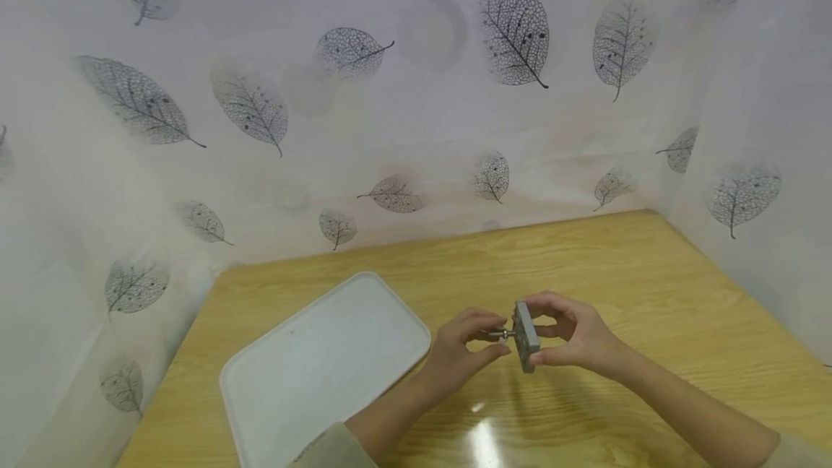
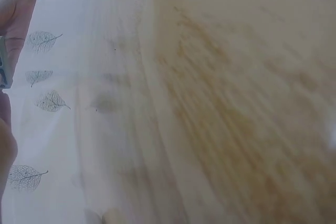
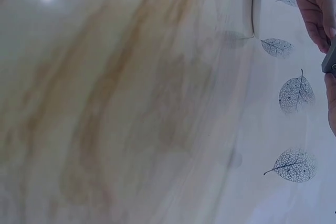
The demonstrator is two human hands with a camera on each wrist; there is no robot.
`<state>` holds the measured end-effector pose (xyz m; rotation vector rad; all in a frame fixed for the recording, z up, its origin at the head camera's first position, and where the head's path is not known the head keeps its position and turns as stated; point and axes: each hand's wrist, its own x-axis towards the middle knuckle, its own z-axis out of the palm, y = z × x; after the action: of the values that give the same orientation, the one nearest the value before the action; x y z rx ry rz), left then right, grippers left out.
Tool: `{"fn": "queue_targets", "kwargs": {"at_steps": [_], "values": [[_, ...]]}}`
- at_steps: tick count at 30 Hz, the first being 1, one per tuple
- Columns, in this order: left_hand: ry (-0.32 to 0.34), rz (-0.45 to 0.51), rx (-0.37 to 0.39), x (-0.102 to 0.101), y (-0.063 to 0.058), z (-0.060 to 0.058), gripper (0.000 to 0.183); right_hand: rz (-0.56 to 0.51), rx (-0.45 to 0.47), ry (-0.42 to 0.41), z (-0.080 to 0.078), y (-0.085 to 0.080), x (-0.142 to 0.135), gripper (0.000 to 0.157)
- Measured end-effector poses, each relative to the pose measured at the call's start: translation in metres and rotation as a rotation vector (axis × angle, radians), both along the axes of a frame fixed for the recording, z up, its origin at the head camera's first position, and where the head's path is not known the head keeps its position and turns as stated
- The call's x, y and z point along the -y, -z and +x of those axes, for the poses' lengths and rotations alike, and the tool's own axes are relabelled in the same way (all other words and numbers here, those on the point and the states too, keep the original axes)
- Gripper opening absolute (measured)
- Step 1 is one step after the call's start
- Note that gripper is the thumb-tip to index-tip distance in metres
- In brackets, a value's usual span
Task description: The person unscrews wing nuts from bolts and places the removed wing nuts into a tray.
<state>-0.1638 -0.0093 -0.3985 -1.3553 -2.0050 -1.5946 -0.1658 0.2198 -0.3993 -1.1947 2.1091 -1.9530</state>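
In the head view my right hand point(image 1: 581, 334) grips a flat grey rectangular block point(image 1: 525, 341) by its edges, thumb below and fingers above. The block is held upright above the table. My left hand point(image 1: 458, 345) pinches a small shiny metal piece point(image 1: 502, 334), like a bolt or screw, sticking out of the block's left face. Its far end and exact kind are partly hidden by fingers. Only a corner of the block shows at the edge of the left wrist view, and likewise the grey block point(image 3: 329, 62) in the right wrist view.
A white rectangular tray point(image 1: 325, 360) with a raised rim lies left of the hands on the wood-grain table point(image 1: 585, 258). Pale sheets with a leaf print point(image 1: 429, 114) stand as walls behind and at both sides. Light glares off the table in front.
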Motion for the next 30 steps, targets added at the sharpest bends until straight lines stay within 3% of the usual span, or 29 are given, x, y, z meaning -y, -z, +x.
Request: {"fn": "queue_targets", "kwargs": {"at_steps": [4,12,15,22,26,30], "values": [[0.014,-0.004,0.130,0.001,0.005,-0.001,0.032,0.003,0.005,-0.001,0.000,0.000,0.001,0.061],[-0.077,-0.048,0.150,-0.004,0.030,-0.011,0.024,-0.003,-0.005,-0.002,-0.001,0.001,0.000,0.061],[-0.097,-0.067,0.161,-0.005,0.032,-0.012,0.021,-0.012,-0.014,-0.011,-0.001,0.002,0.000,0.060],[-0.124,-0.114,0.325,-0.005,0.029,-0.009,0.024,-0.019,-0.044,-0.017,0.000,0.000,0.002,0.060],[-0.109,-0.103,0.292,-0.005,0.028,-0.008,0.025,-0.033,-0.074,-0.041,0.000,-0.002,0.003,0.060],[-0.084,-0.073,0.191,-0.004,0.030,-0.007,0.033,-0.027,-0.043,-0.028,0.002,-0.003,0.004,0.061]]}}
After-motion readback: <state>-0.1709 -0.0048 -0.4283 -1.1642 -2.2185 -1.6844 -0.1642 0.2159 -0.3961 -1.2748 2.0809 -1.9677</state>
